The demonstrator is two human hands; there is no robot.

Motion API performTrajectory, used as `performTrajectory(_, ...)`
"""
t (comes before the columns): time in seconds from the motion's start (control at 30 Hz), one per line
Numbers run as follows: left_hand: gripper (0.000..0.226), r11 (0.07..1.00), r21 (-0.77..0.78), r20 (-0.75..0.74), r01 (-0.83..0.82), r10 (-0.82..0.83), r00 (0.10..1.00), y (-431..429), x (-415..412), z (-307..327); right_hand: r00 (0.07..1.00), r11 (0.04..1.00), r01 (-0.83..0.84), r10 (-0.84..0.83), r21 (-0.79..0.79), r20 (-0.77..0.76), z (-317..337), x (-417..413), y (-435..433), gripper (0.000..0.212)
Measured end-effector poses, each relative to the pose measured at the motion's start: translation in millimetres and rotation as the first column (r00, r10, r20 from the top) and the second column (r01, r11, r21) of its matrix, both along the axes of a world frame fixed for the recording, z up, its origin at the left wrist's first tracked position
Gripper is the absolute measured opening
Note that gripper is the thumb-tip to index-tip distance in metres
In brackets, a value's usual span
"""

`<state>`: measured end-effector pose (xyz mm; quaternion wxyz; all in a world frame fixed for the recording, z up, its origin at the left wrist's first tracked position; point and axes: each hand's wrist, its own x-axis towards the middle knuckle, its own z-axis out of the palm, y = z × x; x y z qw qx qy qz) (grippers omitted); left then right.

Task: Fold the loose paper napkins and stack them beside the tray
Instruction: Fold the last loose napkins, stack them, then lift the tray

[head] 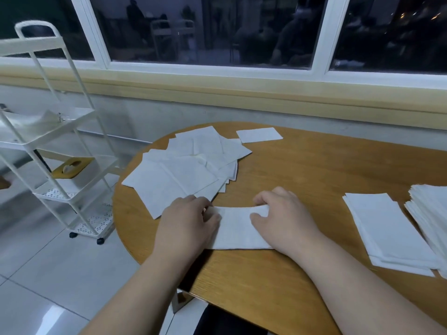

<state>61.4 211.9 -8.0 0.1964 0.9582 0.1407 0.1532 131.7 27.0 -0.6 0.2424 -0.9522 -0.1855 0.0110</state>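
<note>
White loose napkins (183, 165) lie fanned right up to the bench's (302, 170) left rim. The left hand (191, 218) and right hand (283, 218) each pinch an end of the half-folded napkin (238, 228) near the front edge. I'd match corners first, then crease. The folded stack (391, 233) waits to the right, with bare wood between.

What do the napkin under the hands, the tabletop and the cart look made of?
Napkin: thin white paper, matte, faint embossed texture, soft crease.
Tabletop: wood or wood-look veneer, satin; straight grain lines.
Cart: probably white-painted metal; thin tube frame, perforated shelves.
</note>
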Motion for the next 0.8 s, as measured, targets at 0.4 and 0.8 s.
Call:
performTrajectory(0.4, 0.022, 0.952, -0.291, 0.054, 0.097, -0.085, 0.995, 13, -20, 1, 0.988, 0.994, -0.105, 0.108, 0.030, -0.109, 4, 11, 1, 0.009)
performTrajectory(0.8, 0.017, 0.657, -0.677, -0.067, 0.331, -0.504, 0.861, -13, 24, 33, 0.913, 0.699, 0.162, 0.162, 0.697, -0.374, 17, 29, -46, 0.014)
